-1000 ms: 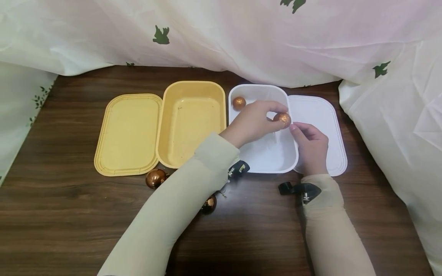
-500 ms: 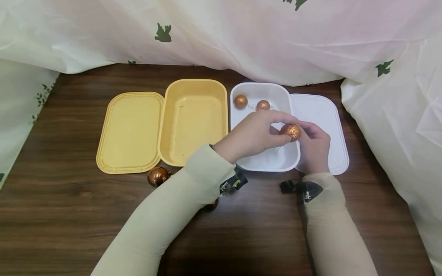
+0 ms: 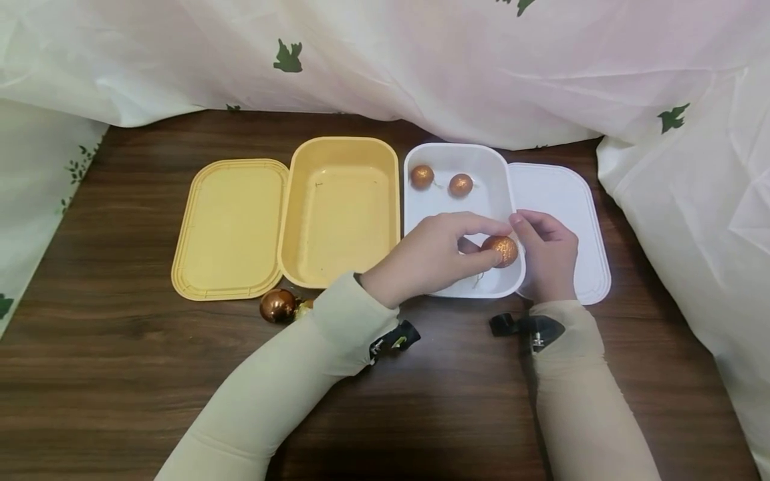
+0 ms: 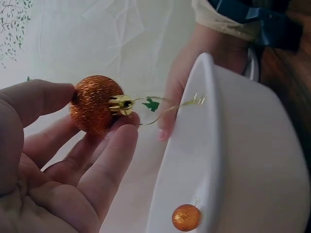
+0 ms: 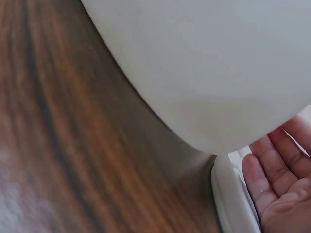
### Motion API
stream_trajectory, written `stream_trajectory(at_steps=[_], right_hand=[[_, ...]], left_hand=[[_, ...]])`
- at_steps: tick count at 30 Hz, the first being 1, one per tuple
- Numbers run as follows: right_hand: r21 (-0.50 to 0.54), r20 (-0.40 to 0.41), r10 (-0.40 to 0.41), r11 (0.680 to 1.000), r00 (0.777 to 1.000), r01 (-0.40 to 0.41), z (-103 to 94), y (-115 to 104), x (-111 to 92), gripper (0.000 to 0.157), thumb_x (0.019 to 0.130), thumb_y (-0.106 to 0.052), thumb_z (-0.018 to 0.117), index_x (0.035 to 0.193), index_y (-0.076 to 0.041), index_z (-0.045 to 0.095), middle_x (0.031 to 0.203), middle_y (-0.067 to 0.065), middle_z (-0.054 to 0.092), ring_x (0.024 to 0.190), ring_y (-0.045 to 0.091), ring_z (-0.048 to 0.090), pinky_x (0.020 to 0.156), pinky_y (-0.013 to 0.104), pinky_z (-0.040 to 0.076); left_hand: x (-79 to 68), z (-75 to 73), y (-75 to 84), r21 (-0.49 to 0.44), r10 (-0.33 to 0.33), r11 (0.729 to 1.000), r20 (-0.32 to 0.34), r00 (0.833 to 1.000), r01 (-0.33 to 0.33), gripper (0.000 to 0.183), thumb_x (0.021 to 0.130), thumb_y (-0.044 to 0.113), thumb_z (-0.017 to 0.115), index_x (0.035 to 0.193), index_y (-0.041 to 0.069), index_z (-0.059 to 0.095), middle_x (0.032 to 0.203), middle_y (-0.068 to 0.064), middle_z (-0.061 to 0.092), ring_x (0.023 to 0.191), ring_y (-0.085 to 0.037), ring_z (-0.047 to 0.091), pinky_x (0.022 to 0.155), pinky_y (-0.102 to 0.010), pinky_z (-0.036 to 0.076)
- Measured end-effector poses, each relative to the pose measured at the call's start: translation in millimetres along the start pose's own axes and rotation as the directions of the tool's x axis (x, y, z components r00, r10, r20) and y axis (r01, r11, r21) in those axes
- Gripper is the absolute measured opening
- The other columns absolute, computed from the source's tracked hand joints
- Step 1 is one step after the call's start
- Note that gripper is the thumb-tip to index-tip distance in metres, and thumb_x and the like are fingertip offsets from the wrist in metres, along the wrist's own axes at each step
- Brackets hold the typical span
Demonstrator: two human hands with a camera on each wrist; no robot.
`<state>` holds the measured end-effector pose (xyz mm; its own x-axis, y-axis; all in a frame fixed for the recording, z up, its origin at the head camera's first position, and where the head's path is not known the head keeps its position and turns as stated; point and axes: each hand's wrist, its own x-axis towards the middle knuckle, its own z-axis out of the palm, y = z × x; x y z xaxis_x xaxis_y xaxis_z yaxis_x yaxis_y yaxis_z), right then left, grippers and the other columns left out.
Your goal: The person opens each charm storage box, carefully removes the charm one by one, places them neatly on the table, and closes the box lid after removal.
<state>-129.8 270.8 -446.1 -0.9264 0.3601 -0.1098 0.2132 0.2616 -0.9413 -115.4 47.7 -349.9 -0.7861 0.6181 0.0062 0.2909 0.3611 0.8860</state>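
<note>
Bauble (image 3: 504, 252), orange and glittered, is found over the near right part of the white box (image 3: 432, 206), held in the left hand (image 3: 430, 257). We note the left thumb and fingertips set against it; the left wrist view shows its gold cap (image 4: 121, 105) and gold string (image 4: 181, 104) pointing away from the palm. We record the right hand (image 3: 549, 254) outside the white box, by its right rim, fingers partly bent; whether they pinch that rim we cannot tell.

Inside the white box, toward its far end, we count two further glittered pieces, apart from each other: a left ball (image 3: 422, 177) near the far left corner and a right ball (image 3: 461, 185) beside it.

Just left of the white box we find a yellow box (image 3: 343, 220), then a yellow lid (image 3: 234, 230); to its right, a white lid (image 3: 577, 227). Left of the white box and nearer the person, a shiny brown ornament (image 3: 278, 306) lies on the wooden table (image 3: 451, 407). Beyond the white box hangs pale fabric (image 3: 391, 67).
</note>
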Motion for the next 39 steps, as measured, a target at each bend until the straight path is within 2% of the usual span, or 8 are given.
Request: stream_trajectory(at_steps=[2,8,14,25,30,34,39], right_hand=[[0.008,0.002,-0.003,1.0,1.0,0.003,0.1,0.6,-0.1,0.041,0.092,-0.046,0.072,0.119,-0.016,0.074,0.121,-0.002,0.07,0.118,0.015,0.059,0.097,0.033,0.051],[0.015,-0.003,-0.022,1.0,1.0,0.022,0.4,0.9,-0.3,0.04,0.092,-0.045,0.072,0.118,-0.015,0.074,0.119,-0.002,0.071,0.118,0.015,0.06,0.099,0.034,0.05],[0.05,-0.015,-0.023,0.998,1.0,0.024,1.1,1.5,-0.5,0.038,0.091,-0.042,0.074,0.116,-0.013,0.075,0.117,-0.001,0.071,0.114,0.016,0.061,0.092,0.029,0.052],[0.09,-0.004,-0.017,0.996,1.0,0.017,0.9,1.3,-0.5,0.037,0.091,-0.042,0.074,0.115,-0.014,0.075,0.118,0.001,0.071,0.111,0.018,0.063,0.076,0.02,0.056],[0.091,-0.005,-0.013,0.996,1.0,0.014,0.2,1.1,-0.2,0.037,0.091,-0.041,0.074,0.115,-0.014,0.075,0.118,0.002,0.071,0.107,0.019,0.064,0.073,0.019,0.057],[0.111,-0.001,0.0,0.994,1.0,0.0,0.7,0.1,-1.3,0.037,0.09,-0.04,0.075,0.116,-0.013,0.075,0.118,0.003,0.071,0.105,0.02,0.066,0.071,0.021,0.058],[0.12,0.006,0.018,0.993,1.0,-0.019,1.5,-1.0,-2.8,0.038,0.09,-0.041,0.075,0.118,-0.014,0.074,0.119,0.004,0.07,0.106,0.021,0.066,0.072,0.022,0.059]], left_hand=[[-3.0,2.3,-2.3,-0.01,0.008,1.0,-0.012,1.0,-0.008,0.036,0.097,0.027,0.069,0.131,0.017,0.069,0.124,0.009,0.068,0.098,-0.004,0.061,0.086,-0.014,0.048],[-12.4,8.3,-4.1,-0.01,0.071,0.997,-0.012,0.997,-0.071,0.033,0.096,0.022,0.07,0.128,0.015,0.071,0.122,0.007,0.07,0.095,-0.003,0.058,0.084,-0.014,0.048],[-21.3,16.3,-3.8,-0.004,0.134,0.991,0.001,0.991,-0.134,0.03,0.096,0.017,0.069,0.126,0.012,0.072,0.122,0.003,0.071,0.098,-0.001,0.059,0.088,-0.011,0.046],[-32.7,30.2,-8.8,-0.008,0.16,0.987,0.049,0.986,-0.16,0.028,0.096,0.013,0.067,0.123,0.01,0.073,0.121,0.0,0.071,0.108,0.002,0.059,0.093,-0.01,0.045],[-37.4,35.2,-12.2,0.036,0.176,0.983,0.067,0.982,-0.179,0.027,0.096,0.012,0.067,0.122,0.011,0.074,0.119,0.001,0.072,0.106,0.001,0.059,0.094,-0.009,0.044],[-42.2,37.4,-14.1,0.12,0.187,0.973,0.1,0.977,-0.199,0.026,0.096,0.015,0.068,0.121,0.013,0.074,0.117,0.003,0.072,0.104,0.0,0.06,0.092,-0.009,0.044],[-47.7,36.9,-16.3,0.173,0.164,0.966,0.151,0.975,-0.19,0.025,0.096,0.016,0.069,0.12,0.014,0.075,0.115,0.003,0.072,0.1,0.001,0.06,0.086,-0.01,0.045]])
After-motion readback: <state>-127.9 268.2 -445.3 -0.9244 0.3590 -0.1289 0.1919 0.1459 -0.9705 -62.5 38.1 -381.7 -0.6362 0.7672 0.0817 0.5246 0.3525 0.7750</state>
